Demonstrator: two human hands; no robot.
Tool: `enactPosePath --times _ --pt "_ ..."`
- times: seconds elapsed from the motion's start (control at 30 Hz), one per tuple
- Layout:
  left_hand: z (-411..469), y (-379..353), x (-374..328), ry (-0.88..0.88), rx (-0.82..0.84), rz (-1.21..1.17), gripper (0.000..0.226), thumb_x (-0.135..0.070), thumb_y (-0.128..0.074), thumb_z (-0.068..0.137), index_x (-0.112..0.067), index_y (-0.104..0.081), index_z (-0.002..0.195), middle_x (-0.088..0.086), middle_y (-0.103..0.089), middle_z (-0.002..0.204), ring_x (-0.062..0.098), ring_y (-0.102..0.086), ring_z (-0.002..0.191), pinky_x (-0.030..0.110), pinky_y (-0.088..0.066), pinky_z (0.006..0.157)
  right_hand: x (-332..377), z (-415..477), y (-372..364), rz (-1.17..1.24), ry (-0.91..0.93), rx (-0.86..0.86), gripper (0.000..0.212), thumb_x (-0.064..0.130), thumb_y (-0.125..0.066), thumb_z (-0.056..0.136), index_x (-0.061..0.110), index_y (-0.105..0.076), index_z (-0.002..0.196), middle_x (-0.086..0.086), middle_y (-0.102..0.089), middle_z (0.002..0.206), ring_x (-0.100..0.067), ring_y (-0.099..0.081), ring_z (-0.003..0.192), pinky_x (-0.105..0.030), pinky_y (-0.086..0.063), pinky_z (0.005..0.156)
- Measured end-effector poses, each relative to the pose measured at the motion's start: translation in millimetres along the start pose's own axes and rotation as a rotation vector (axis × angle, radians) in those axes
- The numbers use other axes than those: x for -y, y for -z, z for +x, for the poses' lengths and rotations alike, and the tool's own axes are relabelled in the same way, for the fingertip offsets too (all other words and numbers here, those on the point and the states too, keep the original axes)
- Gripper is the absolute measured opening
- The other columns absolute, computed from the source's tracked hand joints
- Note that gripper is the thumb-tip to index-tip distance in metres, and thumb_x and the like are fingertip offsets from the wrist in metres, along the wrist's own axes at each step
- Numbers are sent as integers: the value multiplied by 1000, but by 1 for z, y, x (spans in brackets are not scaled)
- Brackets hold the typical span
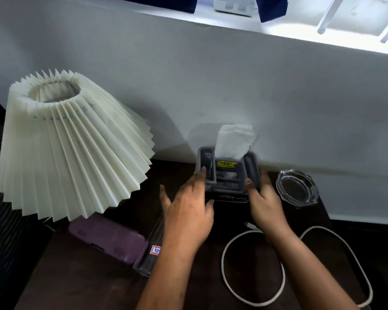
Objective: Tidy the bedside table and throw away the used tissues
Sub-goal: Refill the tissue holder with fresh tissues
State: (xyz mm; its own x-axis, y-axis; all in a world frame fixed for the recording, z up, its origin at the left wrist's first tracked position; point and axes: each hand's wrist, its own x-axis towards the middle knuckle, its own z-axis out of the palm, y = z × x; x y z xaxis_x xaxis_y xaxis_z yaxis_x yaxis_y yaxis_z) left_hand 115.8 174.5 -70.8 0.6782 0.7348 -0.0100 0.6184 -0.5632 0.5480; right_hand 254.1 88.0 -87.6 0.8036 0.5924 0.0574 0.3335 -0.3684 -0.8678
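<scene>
Two hands meet a grey plastic tissue holder (229, 186). Left hand (186, 211) touches it, fingers straight; right hand (266, 204) fingers grip its side.

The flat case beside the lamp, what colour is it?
The case is purple, a dark plum shade; the head view shows it.

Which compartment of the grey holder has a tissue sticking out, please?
The middle compartment: a white tissue rises from it; the left compartment and right compartment hold none.
</scene>
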Motion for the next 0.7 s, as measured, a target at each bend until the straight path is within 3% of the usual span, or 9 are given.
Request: enactPosePath --times 0.17,0.27,0.33,0.53,0.63,0.7 --pt "3 7 6 40 13 -32 69 -44 -42 92 -37 0 146 -10 -40 145 8 -33 134 55 0 112 0 -5 -1 -57 32 13 51 27 -46 96 23 -30 144 -5 -46 143 -16 -40 133 -23 -31 108" --pt "5 12 15 79 41 -42 67 -46 -39 92 -43 4 144 -7 -45 140 12 -37 132 54 -3 113 6 -6 -6 -66 40 -3 52 24 -48 95 19 -31 144 -7 -50 138 -11 -44 125 -8 -29 92" --pt "5 12 18 81 44 -59 68 -46 -39 92 -44 6 144 -5 -46 140 15 -39 131 53 -10 113 8 -6 -10 -75 42 -10 52 24 -48 95 18 -31 144 -8 -50 138 -11 -45 123 -7 -28 90" --pt "8 7 25 7 10 -88 71 -44 -42 91 -40 3 145 -4 -46 141 20 -43 128 47 -36 101 7 -3 -12 -82 -8 -3 58 26 -48 95 15 -25 147 -9 -42 146 -19 -38 135 -12 -26 99" --pt "7 7 25 6 -1 -74 70 -44 -43 91 -38 0 146 -3 -46 141 20 -42 128 45 -36 102 7 -4 -13 -72 -17 2 59 28 -48 95 16 -24 147 -9 -40 147 -19 -35 137 -21 -27 108" --pt "6 11 23 20 5 -67 68 -44 -42 92 -37 -2 146 -3 -43 144 19 -38 131 46 -30 106 9 -4 -13 -89 -6 -7 61 29 -49 95 16 -21 148 -9 -29 153 -20 -24 143 -27 -20 115"
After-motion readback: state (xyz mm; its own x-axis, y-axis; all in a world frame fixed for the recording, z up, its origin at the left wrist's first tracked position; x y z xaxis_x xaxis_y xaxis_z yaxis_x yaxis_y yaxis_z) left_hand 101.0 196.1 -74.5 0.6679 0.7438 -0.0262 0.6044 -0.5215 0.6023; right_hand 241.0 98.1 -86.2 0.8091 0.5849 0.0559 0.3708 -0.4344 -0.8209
